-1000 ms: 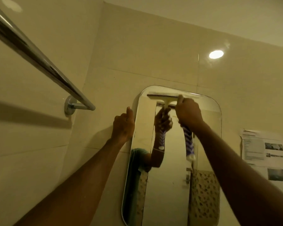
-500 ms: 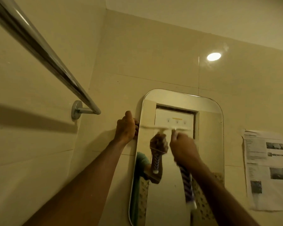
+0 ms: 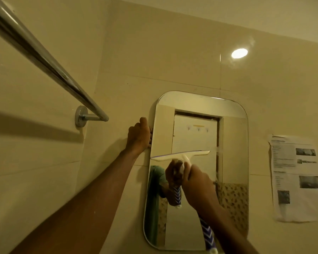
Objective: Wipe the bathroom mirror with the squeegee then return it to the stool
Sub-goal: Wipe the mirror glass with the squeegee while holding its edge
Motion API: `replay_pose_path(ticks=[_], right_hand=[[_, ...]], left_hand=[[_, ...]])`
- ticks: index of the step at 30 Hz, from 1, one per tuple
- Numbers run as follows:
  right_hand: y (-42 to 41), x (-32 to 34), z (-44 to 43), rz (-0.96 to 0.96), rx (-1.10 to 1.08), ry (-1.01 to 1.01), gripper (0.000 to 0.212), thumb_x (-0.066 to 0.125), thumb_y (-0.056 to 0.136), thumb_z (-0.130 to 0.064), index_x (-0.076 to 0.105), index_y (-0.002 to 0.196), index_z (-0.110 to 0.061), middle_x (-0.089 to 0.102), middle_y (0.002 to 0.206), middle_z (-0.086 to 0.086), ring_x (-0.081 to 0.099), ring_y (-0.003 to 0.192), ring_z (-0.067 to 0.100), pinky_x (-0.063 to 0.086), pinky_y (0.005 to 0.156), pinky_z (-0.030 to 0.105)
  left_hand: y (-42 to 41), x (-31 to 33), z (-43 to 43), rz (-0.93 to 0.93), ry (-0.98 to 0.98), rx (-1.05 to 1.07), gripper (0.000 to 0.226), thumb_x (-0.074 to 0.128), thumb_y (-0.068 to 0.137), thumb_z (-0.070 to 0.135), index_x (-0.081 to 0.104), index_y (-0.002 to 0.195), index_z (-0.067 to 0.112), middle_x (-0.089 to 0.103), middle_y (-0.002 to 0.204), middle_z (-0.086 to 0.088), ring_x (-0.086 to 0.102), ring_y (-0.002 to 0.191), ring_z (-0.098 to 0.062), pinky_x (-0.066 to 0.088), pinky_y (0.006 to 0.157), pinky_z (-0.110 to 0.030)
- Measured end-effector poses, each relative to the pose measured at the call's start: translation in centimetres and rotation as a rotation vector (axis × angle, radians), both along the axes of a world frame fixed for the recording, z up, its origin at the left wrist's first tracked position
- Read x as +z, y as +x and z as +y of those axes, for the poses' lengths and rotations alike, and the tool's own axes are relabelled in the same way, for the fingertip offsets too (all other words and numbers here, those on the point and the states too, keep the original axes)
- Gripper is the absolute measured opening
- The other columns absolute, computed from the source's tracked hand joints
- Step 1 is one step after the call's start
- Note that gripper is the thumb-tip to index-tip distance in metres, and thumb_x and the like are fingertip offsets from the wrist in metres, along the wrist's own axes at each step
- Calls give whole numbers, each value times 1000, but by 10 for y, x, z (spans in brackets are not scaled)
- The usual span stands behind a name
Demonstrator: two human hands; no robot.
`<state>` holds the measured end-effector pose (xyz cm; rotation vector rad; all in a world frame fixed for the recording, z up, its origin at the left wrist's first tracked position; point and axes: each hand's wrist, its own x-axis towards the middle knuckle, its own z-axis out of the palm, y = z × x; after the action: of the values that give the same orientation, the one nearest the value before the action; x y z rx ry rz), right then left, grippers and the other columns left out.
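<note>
My right hand (image 3: 196, 184) is closed tight round the neck of the squeegee (image 3: 180, 154), fingers and thumb wrapped just under its white head, and the blue-and-white striped end of the handle sticks out below my wrist, down by the bottom edge of the mirror (image 3: 231, 143). The blade lies across the glass about halfway up. It is nearly level, with the right end a little higher. Its left tip sits at the mirror's left edge and its right tip reaches past the middle. It looks pressed to the glass, since the reflection of my fist meets it directly. My left hand (image 3: 138, 138) grips the mirror's left edge near the upper left corner, thumb pointing up and fingers curled in behind the rim. On the side wall to my left a chrome towel rail (image 3: 44, 57) runs out to its round mount. A printed sheet of paper (image 3: 296, 176) is stuck to the tiles beyond the mirror's right edge, and a bright round spot of light (image 3: 239, 53) shines on the tiles above the mirror's upper right corner.
</note>
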<state>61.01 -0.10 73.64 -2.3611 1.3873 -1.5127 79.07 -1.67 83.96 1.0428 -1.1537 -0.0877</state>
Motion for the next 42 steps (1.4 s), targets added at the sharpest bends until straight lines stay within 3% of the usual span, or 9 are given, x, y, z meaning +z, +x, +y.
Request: replay_pose_path(ticks=[3,8,12,17,20,26,30,36,42], right_hand=[[-13,31,-3,-111,40,-15,33,35,103,-36,55,83,-19,57,68,-4,54,54,5,39,49,14],[-57,113,-27,-267,-50,-168,44,28,105,-34,50,70,-16,51,57,1,46,40,9,38,37,18],[-66,71,-40,-235,-93,-129,46,27,105,-31,50,68,-15,49,53,0,40,33,2,30,31,10],[-81,-5,-38,-209,-100,-10,49,27,103,-38,55,72,-14,61,62,7,61,54,18,53,51,33],[-96,39,-31,-247,-26,-46,45,30,104,-32,53,70,-12,53,57,4,48,43,12,43,41,24],[-116,155,-52,-259,-48,-148,51,29,104,-39,57,78,-5,52,60,6,52,45,19,51,46,32],[-119,104,-67,-282,5,-106,47,29,104,-36,53,73,-10,50,56,3,45,41,11,41,39,22],[-130,-3,-55,-234,-20,25,49,30,103,-35,55,70,-10,55,58,8,51,47,17,46,47,28],[-113,132,-44,-242,-9,-149,47,28,105,-32,59,86,-3,52,63,5,50,49,14,49,49,30]], left_hand=[[-8,-9,-2,-212,-29,242,59,23,101,41,61,92,-3,64,88,-16,58,82,-25,47,72,-33],[-14,-18,-6,-333,-137,392,53,27,102,31,56,64,9,56,59,-5,51,52,-14,41,55,-25],[-20,-25,-6,-306,-143,448,51,29,102,30,59,67,7,52,59,-3,45,49,-10,32,53,-22],[-24,-32,-14,-231,-186,521,53,31,101,28,67,76,-2,69,78,-21,65,74,-34,39,65,-27],[-26,-33,-19,-223,-216,555,51,33,101,26,64,69,0,69,70,-19,64,62,-29,43,54,-23],[-28,-36,-26,-195,-193,676,42,39,99,20,57,64,6,62,61,-12,49,50,-17,18,43,-15],[-30,-37,-29,-132,-236,669,48,35,99,20,62,66,-1,64,62,-17,47,50,-18,21,43,-16],[-35,-36,-26,-141,-222,682,48,35,99,20,62,66,-3,60,60,-14,46,51,-19,21,45,-16],[-31,-31,-21,-112,-176,627,48,35,99,20,63,71,-7,65,69,-21,48,57,-21,28,49,-22]])
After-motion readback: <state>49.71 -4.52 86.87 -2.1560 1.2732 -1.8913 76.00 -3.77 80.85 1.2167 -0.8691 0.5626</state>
